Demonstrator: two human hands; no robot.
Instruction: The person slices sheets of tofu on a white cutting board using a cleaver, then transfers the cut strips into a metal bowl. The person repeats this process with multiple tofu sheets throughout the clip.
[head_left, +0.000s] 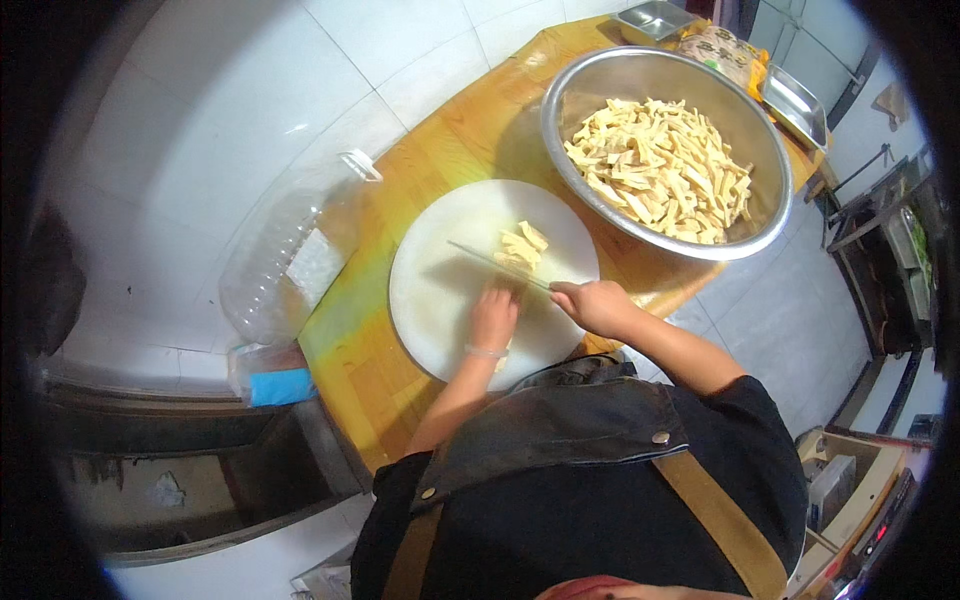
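My right hand (596, 306) grips the handle of a kitchen knife (491, 262), whose blade slants up and left over a round white cutting board (427, 300). Just in front of the blade, my left hand (495, 316) presses its curled fingers on an uncut piece of pale yellow food (501, 363), mostly hidden under the hand and wrist. Beyond the blade lies a small pile of cut strips (523, 244), possibly bean curd. A large steel bowl (553, 142) at the upper right holds a heap of similar strips (660, 172).
The board rests on a wood-patterned table (450, 127) against a tiled wall. A clear plastic jug (262, 262) stands at the left, above a blue packet (281, 387). Behind the bowl are a printed food bag (724, 56) and metal trays (795, 105).
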